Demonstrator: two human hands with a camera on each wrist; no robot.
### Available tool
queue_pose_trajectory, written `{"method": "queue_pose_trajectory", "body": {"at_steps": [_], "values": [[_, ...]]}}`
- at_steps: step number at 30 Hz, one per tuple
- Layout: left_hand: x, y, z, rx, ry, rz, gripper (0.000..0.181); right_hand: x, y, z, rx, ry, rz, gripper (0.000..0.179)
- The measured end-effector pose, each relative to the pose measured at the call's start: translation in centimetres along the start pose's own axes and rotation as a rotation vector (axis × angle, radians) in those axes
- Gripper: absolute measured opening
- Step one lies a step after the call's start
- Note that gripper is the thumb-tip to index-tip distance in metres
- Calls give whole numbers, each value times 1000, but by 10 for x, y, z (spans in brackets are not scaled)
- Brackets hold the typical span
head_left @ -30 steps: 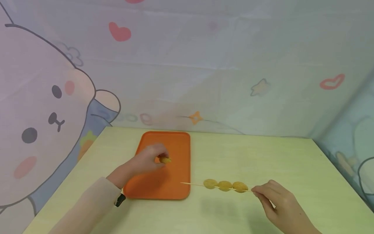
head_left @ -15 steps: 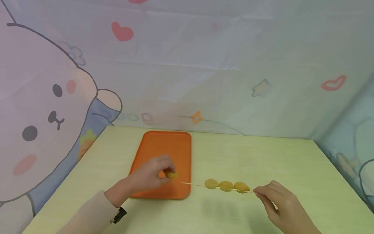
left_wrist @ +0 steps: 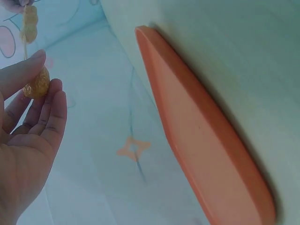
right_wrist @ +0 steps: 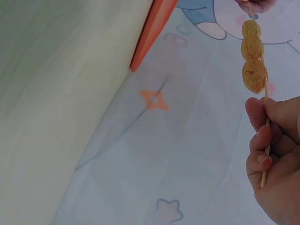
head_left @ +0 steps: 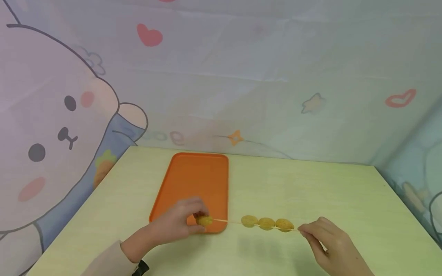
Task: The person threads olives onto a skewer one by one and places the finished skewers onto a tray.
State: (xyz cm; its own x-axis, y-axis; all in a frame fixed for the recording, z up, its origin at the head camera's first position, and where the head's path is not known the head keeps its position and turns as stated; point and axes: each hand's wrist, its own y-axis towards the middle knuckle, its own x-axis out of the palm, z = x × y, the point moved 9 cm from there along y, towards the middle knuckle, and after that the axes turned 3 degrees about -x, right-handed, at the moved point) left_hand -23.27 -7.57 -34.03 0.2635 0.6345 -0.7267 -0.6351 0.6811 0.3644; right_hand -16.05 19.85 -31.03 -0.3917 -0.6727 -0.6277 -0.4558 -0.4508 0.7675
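Observation:
My right hand pinches the blunt end of a thin wooden skewer, held level and pointing left above the table. Three golden-brown food balls, wrinkled like fried tofu puffs, sit in a row on its right half. In the right wrist view, the fingers of the right hand curl round the stick's lower end. My left hand holds another ball between thumb and fingertips. This ball meets the skewer's pointed end; whether the tip is inside it, I cannot tell.
An orange rectangular tray lies on the pale yellow-green table, partly beneath my left hand. Behind the table hangs a cloth backdrop printed with a bear, hearts and stars.
My left hand has come from over the tray toward me and to the right, bringing its ball to the skewer's tip. The right hand has stayed nearly still.

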Motion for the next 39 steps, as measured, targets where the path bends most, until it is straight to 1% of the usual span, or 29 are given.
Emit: {"method": "queue_pose_trajectory", "body": {"at_steps": [3,5,9,16,19,21,24,27,29,34,39], "values": [[3,-3,0,-3,-19,-1,27,1,-2,0,-1,6,-1,39],[5,-4,2,11,-23,5,26,2,-3,0,-7,25,9,37],[7,-7,3,32,-36,11,26,3,-6,0,1,13,5,38],[10,-10,2,17,-55,13,27,5,-9,0,-6,30,17,37],[10,-10,2,12,-71,13,27,6,-9,0,1,16,0,38],[10,-10,3,13,-76,14,27,6,-9,0,-8,37,5,38],[10,-10,3,23,-80,17,28,7,-8,-1,-8,37,-9,39],[11,-11,4,38,-77,20,28,7,-6,-3,-4,30,-24,40],[12,-10,4,33,-68,16,27,7,-5,-3,3,20,-37,41],[14,-9,5,19,-21,5,25,8,-4,-3,-8,33,-35,39],[16,-6,11,41,-10,-2,26,8,-3,-3,-2,29,-54,41]]}}
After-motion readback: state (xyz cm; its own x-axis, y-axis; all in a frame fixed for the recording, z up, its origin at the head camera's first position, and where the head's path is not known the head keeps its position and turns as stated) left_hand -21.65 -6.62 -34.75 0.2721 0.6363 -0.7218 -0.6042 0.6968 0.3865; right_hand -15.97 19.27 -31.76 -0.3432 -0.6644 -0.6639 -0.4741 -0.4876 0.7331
